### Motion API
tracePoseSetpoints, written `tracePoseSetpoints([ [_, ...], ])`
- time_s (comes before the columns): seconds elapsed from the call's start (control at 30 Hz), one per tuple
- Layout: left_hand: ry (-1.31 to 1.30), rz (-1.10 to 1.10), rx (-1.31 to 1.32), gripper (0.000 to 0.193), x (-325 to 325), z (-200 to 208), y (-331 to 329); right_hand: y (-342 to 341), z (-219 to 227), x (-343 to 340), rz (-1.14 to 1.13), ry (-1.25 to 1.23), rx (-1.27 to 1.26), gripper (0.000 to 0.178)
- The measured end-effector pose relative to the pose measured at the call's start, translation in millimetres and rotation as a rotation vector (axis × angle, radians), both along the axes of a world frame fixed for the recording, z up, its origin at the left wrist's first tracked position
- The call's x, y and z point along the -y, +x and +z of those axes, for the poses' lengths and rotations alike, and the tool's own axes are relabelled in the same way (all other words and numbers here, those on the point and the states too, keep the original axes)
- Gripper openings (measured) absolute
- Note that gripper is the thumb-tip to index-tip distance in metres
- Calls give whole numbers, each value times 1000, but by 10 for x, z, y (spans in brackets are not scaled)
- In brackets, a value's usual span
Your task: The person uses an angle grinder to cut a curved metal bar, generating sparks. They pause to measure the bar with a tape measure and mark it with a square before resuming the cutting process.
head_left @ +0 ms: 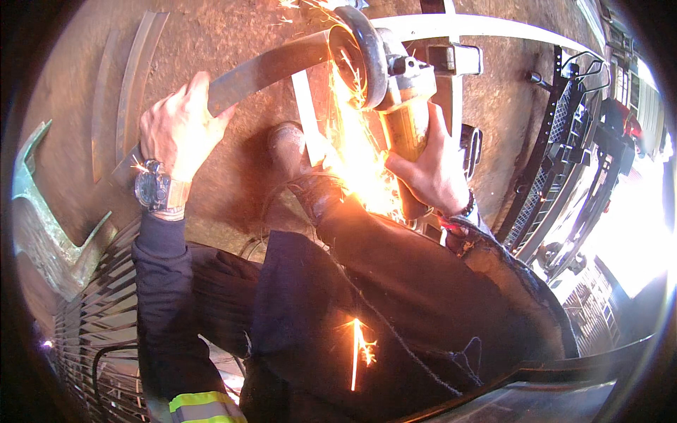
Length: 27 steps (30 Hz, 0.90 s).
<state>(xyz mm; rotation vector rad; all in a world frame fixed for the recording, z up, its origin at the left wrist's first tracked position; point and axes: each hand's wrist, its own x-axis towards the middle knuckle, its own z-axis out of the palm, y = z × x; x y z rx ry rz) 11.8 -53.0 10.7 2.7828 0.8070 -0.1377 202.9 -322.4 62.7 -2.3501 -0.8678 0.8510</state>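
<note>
My right hand [431,169] is wrapped around the yellow body of an angle grinder [409,130]. Its round guard [367,53] stands against the far end of a curved flat metal strip [271,67]. Bright sparks [360,155] stream from that contact down toward my leg, and the glare hides part of the grinder. My left hand [180,130], with a watch on the wrist, grips the strip lower down, thumb along one side. The strip's near end pokes out past that wrist.
My boot [289,151] rests on the brown ground by the sparks. Curved metal strips [137,77] lie at the far left. A greenish metal piece [53,233] and a slatted metal rack [95,317] are nearer. Pale metal bars [486,27] and black metal frames [550,148] stand right.
</note>
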Motion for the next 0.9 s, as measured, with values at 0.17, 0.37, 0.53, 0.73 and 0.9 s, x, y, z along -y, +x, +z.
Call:
tracePoseSetpoints([
  [0.17,-19,13,-40,39,-14,1,-35,4,6,-58,-40,-16,-37,80],
  [0.37,-37,2,61,38,-10,-60,-23,63,-141,29,23,26,77,83],
  [0.53,5,0,8,38,-5,-17,-29,68,-124,-59,-34,64,-48,77],
  [0.73,17,-14,41,39,-6,-33,-35,97,-187,-81,51,157,114,70],
  [0.9,17,-15,48,39,1,-9,-26,93,-143,-116,-8,127,22,70],
])
